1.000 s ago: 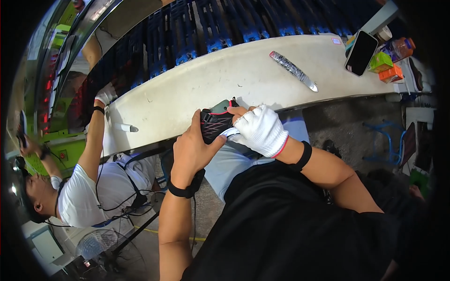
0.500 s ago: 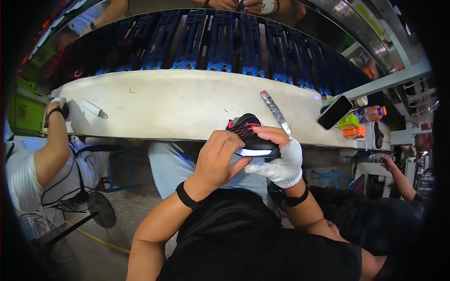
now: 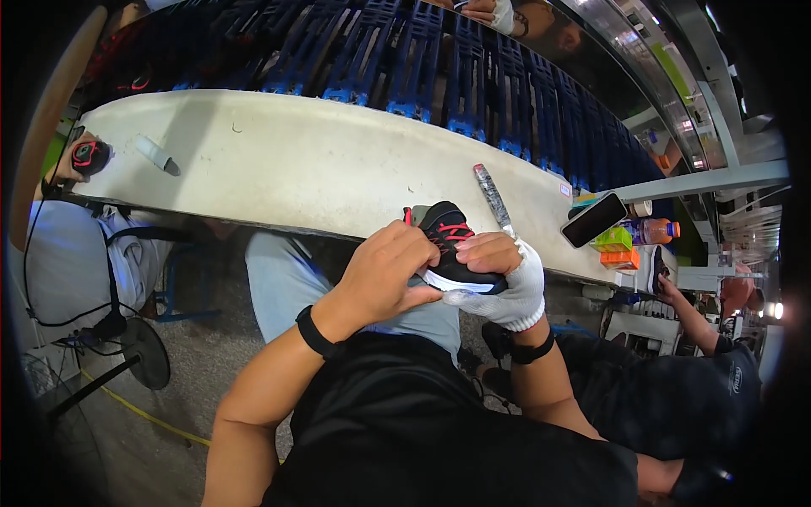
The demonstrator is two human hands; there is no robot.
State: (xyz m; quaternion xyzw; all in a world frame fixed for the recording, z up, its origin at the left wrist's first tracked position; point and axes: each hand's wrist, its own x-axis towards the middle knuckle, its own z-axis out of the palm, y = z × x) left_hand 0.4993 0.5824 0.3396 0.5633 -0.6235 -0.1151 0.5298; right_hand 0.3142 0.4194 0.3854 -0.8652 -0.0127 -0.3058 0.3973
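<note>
A black sneaker (image 3: 448,247) with red laces and a white sole is held between my hands at the bench's near edge. My left hand (image 3: 390,266), bare, grips its left side, thumb low by the white sole edge. My right hand (image 3: 512,283) wears a white glove that leaves some fingers uncovered. Its fingers wrap over the sneaker's toe end, and the gloved thumb presses along the sole. Just beyond that hand lies a slim tool (image 3: 490,193) with a grey wrapped handle and a red end; the glove partly hides its near end.
The pale bench (image 3: 296,152) runs across, with blue slatted racks (image 3: 405,68) behind. A phone (image 3: 594,220), small cartons (image 3: 619,258) and a bottle (image 3: 649,230) sit at right. A white tube (image 3: 155,155) lies left. Co-workers on both sides hold shoes (image 3: 90,157).
My view has tilted. My bare right fingers now curl over the sneaker's toe, and the gloved thumb sits closer against the sole. The co-worker's shoe at left has come into clearer view.
</note>
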